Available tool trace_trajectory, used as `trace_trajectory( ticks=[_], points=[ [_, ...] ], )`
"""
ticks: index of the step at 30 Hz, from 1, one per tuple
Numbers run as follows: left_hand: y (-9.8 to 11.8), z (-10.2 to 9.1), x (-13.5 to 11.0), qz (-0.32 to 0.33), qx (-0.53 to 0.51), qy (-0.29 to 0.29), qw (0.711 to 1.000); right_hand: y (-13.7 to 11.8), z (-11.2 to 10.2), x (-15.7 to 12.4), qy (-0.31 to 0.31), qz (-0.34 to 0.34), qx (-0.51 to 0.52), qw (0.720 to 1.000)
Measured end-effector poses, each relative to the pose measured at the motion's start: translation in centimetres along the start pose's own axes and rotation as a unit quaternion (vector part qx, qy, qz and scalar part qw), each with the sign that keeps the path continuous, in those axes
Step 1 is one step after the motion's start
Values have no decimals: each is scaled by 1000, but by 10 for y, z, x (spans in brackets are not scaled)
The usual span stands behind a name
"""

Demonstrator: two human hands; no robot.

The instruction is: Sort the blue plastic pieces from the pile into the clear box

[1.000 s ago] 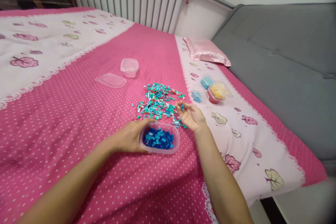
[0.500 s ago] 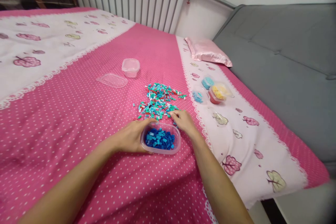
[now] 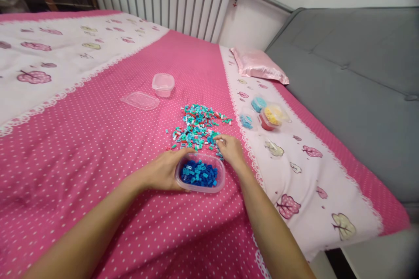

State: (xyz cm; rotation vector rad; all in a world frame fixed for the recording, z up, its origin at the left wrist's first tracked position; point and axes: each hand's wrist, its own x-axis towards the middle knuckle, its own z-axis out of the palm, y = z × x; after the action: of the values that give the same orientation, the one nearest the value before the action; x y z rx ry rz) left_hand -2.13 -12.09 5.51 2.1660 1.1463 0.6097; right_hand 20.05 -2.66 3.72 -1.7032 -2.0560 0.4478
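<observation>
My left hand (image 3: 165, 169) is wrapped round the left side of a clear plastic container (image 3: 222, 181), its thumb along the far rim. Inside lie many dark blue and teal toy bricks (image 3: 199, 174). Just beyond the container, a loose pile of small bricks (image 3: 196, 133) in teal, green, red and white spreads over the bedspread. My right hand (image 3: 230, 150) is at the pile's near right edge with fingers curled and the fingertips close together. Whatever is between those fingertips is too small to make out.
An open clear tub (image 3: 163, 83) and a flat clear lid (image 3: 140, 100) lie beyond the pile to the left. On the right stand small tubs of blue (image 3: 259, 103) and yellow pieces (image 3: 272, 115). A pink pillow (image 3: 260, 67) lies farther back, beside a grey padded headboard (image 3: 353, 78).
My right hand has shifted slightly right, away from the pile's middle, uncovering a few bricks at its near edge. My left hand and the container stay in place.
</observation>
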Motion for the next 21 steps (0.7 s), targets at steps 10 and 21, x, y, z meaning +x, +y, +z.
trace_trajectory(
  ticks=[10, 21],
  points=[
    [4, -1, 0, -15, -7, 2, 1000, -5, 11, 3, -22, 5, -53, 998],
    [3, -1, 0, -11, -11, -1, 1000, -7, 20, 5, -19, -10, -95, 995]
  ],
)
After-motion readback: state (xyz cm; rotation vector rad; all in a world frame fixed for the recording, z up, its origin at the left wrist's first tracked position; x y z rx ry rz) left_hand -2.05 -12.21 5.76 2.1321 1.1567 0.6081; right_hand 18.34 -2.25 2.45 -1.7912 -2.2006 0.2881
